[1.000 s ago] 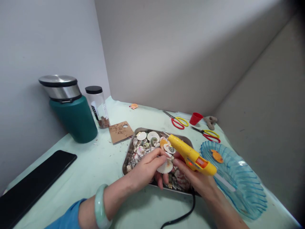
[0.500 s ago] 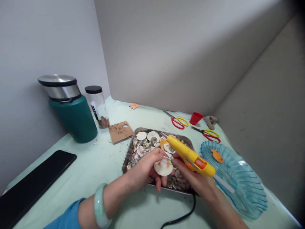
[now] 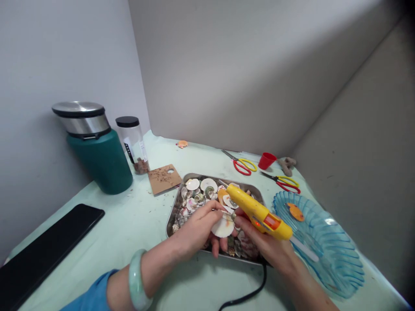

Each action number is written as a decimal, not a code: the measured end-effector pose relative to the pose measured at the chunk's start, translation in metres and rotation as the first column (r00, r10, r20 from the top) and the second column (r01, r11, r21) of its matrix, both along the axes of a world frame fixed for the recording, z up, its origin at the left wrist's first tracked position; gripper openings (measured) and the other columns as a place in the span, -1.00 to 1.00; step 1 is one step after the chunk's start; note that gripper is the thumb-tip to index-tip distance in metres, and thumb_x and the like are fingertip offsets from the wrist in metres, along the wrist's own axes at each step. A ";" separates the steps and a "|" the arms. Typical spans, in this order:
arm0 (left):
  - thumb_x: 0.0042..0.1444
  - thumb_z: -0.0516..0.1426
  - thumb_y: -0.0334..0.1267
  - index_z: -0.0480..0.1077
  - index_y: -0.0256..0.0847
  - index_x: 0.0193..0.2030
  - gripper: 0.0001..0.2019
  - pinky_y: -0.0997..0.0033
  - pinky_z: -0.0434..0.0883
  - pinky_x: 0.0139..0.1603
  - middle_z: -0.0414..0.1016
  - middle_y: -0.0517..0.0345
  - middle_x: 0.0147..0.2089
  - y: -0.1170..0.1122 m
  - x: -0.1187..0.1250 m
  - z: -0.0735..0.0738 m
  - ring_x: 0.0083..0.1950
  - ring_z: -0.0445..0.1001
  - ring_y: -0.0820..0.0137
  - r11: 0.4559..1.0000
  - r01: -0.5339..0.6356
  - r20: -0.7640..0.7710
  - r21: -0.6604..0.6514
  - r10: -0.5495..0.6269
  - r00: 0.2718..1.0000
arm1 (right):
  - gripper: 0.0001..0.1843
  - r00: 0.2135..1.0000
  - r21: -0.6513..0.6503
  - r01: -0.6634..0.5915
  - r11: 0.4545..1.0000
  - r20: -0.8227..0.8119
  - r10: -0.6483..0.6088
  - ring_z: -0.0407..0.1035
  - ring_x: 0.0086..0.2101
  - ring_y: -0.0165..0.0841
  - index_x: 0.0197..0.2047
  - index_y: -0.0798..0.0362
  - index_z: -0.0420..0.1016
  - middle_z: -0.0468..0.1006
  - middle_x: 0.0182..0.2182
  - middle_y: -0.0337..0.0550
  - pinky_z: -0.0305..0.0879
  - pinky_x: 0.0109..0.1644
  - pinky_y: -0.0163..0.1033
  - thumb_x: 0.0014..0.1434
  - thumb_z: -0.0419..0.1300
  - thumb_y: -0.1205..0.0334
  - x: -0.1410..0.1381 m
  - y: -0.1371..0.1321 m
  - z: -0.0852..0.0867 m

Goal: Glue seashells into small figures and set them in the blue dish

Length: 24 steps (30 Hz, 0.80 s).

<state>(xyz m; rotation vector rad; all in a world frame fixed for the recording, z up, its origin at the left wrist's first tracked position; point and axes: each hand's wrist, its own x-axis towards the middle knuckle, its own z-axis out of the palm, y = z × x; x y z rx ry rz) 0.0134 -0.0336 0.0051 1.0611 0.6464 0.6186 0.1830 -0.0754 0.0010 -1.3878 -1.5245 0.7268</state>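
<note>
Above the metal tray (image 3: pixel 168 220) of assorted seashells, my left hand (image 3: pixel 202 222) grips a white scallop shell (image 3: pixel 223 227) with an orange-tinted patch. The thumb lies over the shell's upper left side, and other fingers show beneath it. My right hand (image 3: pixel 267 244) is closed around a yellow hot glue gun (image 3: pixel 253 206), its nozzle directed to the upper left and a glue stick (image 3: pixel 304 249) protruding at the back. A red light glows on the gun. My right fingertips meet the shell's upper right edge, where a small greenish bit (image 3: pixel 234 217) shows; its kind is unclear.
At right lies a blue ribbed plate (image 3: pixel 340 246) holding an orange shell piece (image 3: pixel 295 212). Behind are two scissors (image 3: pixel 241 165), a red cup (image 3: pixel 267 160) and a brown lump (image 3: pixel 286 165). Leftward stand a green bottle (image 3: pixel 102 162), a jar (image 3: pixel 134 144), a brown board (image 3: pixel 164 179) and a black phone-like slab (image 3: pixel 48 255).
My left thumb has shifted slightly right and down over the scallop shell, covering more of it. The shell has turned a little. My right hand and the glue gun look nearly unmoved.
</note>
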 end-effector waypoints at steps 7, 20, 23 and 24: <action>0.06 -0.05 -0.32 0.13 -0.20 -0.29 -0.94 0.61 0.26 -0.75 0.50 0.11 -0.38 0.001 -0.001 0.001 -0.59 0.41 0.49 0.999 0.035 -0.005 0.004 -0.035 0.999 | -0.84 1.000 -0.004 -0.005 1.000 -0.010 0.005 0.49 -0.45 -0.33 -0.30 -0.03 0.44 0.56 -0.52 -0.29 0.47 -0.30 -0.26 0.12 0.19 0.08 -0.001 0.000 0.000; 0.14 -0.07 -0.23 0.10 -0.18 -0.31 -0.91 0.61 0.22 -0.74 0.46 0.18 -0.44 -0.002 -0.002 0.002 -0.64 0.34 0.53 0.996 0.041 -0.079 0.080 -0.035 0.996 | -0.83 1.000 -0.021 -0.010 1.000 -0.001 0.010 0.50 -0.45 -0.28 -0.31 -0.04 0.44 0.57 -0.52 -0.26 0.50 -0.30 -0.20 0.12 0.18 0.06 -0.001 0.001 0.001; 0.08 -0.06 -0.30 0.12 -0.19 -0.29 -0.95 0.60 0.26 -0.73 0.47 0.15 -0.40 0.000 -0.003 0.000 -0.60 0.39 0.51 0.997 0.054 -0.035 0.047 -0.052 0.998 | -0.83 1.000 -0.005 0.003 1.000 0.019 -0.003 0.51 -0.43 -0.27 -0.30 -0.04 0.45 0.58 -0.49 -0.26 0.50 -0.30 -0.19 0.11 0.19 0.05 0.000 0.001 -0.001; 0.06 -0.05 -0.31 0.12 -0.19 -0.29 -0.93 0.60 0.28 -0.73 0.48 0.13 -0.38 0.000 -0.003 -0.001 -0.59 0.40 0.50 0.997 0.062 -0.020 0.034 -0.061 0.998 | -0.82 1.000 -0.005 0.002 1.000 0.026 -0.002 0.51 -0.42 -0.27 -0.30 -0.04 0.45 0.58 -0.48 -0.26 0.50 -0.31 -0.20 0.11 0.19 0.05 0.000 0.001 -0.001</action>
